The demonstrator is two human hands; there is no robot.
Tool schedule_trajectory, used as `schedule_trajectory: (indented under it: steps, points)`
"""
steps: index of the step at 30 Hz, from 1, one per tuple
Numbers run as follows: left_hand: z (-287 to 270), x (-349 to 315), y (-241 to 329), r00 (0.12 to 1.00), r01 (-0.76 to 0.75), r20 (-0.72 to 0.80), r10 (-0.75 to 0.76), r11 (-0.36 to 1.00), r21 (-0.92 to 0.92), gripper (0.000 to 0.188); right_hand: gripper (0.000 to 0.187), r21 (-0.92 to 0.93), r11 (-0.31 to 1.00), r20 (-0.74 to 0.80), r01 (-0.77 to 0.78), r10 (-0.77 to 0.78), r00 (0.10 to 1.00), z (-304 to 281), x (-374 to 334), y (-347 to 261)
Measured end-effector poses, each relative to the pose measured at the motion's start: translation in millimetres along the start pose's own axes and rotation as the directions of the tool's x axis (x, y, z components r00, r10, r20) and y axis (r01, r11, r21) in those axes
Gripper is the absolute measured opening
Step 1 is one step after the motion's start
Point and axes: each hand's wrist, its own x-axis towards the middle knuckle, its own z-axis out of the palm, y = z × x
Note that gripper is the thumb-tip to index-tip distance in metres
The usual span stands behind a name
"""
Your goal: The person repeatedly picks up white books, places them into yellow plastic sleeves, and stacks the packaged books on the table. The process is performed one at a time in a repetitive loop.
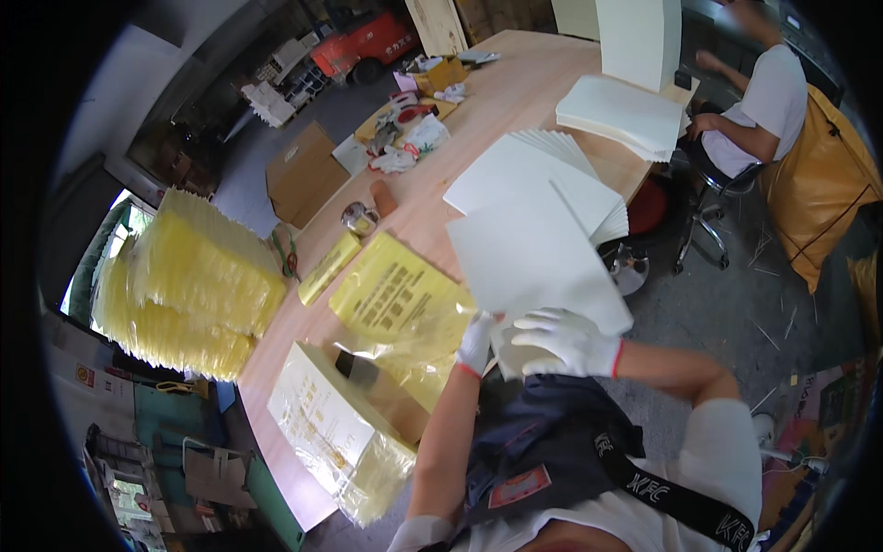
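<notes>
Both my hands wear white gloves. My right hand (566, 342) lies with spread fingers on the near edge of a stack of white sheets (533, 262), pressing on it. My left hand (476, 342) grips the same stack's lower left corner. The stack is tilted up over the wooden table (515, 87). Just left of it lies a yellow printed plastic bag (395, 294), flat on the table.
A fanned pile of white sheets (543, 170) and another pile (621, 115) lie farther back. Tall stacks of yellow bags (193, 285) stand at the left, a wrapped bundle (336, 432) near me. Another person (759, 106) sits on a chair at the far right. Tape rolls and gloves (405, 138) clutter the far table.
</notes>
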Motion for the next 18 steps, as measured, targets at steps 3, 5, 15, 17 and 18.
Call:
schedule_trajectory:
  steps: [3, 5, 15, 17, 18]
  points:
    - [-16.1, -33.7, 34.5, 0.996, 0.078, 0.037, -0.078, 0.997, 0.001, 0.04, 0.039, 0.189, 0.925, -0.216, -0.328, 0.365, 0.905, -16.4, -29.2, 24.9]
    - [-3.1, -40.7, 74.6, 0.977, 0.194, 0.02, -0.212, 0.923, 0.334, 0.041, 0.035, 0.803, 0.331, 0.087, -0.495, 0.757, 0.648, 23.0, -61.2, 75.2]
    - [64.7, -97.8, 9.0, 0.944, -0.243, 0.148, 0.294, 0.317, 0.917, 0.08, 0.04, 0.438, 0.612, 0.049, -0.659, 0.715, 0.697, 58.8, 0.0, -6.4]
    - [34.3, -113.4, 44.2, 0.959, -0.272, 0.221, 0.178, 0.792, 0.546, 0.078, 0.027, 0.406, 0.743, -0.062, -0.533, 0.604, 0.795, 35.1, -2.6, -12.9]
    - [19.5, -124.0, 64.0, 0.964, -0.264, 0.124, 0.235, 0.903, 0.338, 0.075, 0.025, 0.311, 0.81, -0.022, -0.497, 0.529, 0.848, 16.1, -3.0, -17.2]
